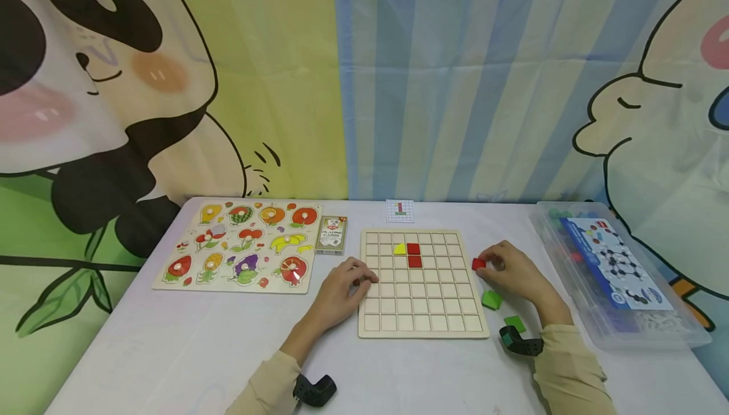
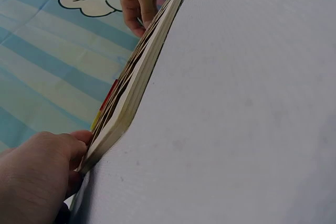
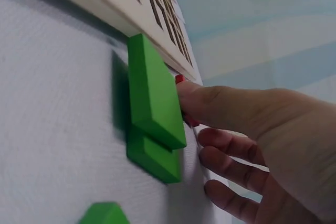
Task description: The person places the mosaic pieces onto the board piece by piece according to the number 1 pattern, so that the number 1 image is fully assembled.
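A wooden grid board (image 1: 424,307) lies on the table, with two red square tiles (image 1: 414,262) and a yellow piece (image 1: 400,248) in its upper cells. At the board's left edge, my left hand (image 1: 340,291) holds the rim between thumb and fingers, as the left wrist view (image 2: 39,174) also shows. Right of the board, my right hand (image 1: 515,272) pinches a red tile (image 1: 478,264), mostly covered by the thumb in the right wrist view. Just below that hand lie green tiles (image 1: 492,300), two overlapping, and another green tile (image 1: 515,323) nearer the wrist.
A small pattern card (image 1: 400,210) lies behind the board. Left of it are a boxed deck of playing cards (image 1: 331,235) and a fruit puzzle board (image 1: 239,247). On the right stands a clear plastic case (image 1: 655,333) with a blue booklet (image 1: 617,263) on it.
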A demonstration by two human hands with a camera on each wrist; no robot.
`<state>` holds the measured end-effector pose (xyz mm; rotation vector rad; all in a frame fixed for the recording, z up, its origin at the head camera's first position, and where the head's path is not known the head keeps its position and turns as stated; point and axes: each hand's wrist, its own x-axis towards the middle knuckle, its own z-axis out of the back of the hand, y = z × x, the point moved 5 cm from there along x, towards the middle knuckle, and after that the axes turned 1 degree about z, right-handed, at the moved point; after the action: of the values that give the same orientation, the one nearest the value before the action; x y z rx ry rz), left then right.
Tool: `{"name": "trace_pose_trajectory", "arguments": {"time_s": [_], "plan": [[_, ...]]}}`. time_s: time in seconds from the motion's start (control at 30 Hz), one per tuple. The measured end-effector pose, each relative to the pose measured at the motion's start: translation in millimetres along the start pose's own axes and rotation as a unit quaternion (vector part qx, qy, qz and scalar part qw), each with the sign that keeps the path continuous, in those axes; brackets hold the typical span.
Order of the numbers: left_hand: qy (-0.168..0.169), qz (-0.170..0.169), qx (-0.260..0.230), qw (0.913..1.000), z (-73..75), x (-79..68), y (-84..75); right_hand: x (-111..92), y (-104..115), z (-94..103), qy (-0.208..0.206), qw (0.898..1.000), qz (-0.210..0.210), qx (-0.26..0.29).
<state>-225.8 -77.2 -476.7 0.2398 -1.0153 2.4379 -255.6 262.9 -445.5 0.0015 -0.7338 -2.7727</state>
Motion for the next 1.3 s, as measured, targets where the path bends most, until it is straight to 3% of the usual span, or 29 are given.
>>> {"name": "trace_pose_trajectory", "arguments": {"time_s": [0.2,0.53,0.8,1.07,1.3], "plan": [[0.001,0.001,0.003,1.0,-0.1,0.2,0.0,-0.1,-1.2,0.9,-0.021,1.0,-0.017,0.004],[0.003,0.005,-0.002,1.0,-1.4,0.3,1.0,-2.1,4.5,-2.6,-0.029,0.998,-0.033,0.053],[0.003,0.01,-0.007,0.9999,-1.2,-1.5,0.6,-0.4,19.1,-10.9,-0.034,0.996,-0.002,0.079],[0.001,0.009,-0.006,0.9999,-1.0,-0.9,1.4,5.1,35.2,-21.7,-0.015,0.996,0.049,0.08],[0.002,0.008,-0.005,1.0,0.2,0.2,0.6,7.7,46.5,-26.2,-0.011,0.995,0.067,0.077]]}}
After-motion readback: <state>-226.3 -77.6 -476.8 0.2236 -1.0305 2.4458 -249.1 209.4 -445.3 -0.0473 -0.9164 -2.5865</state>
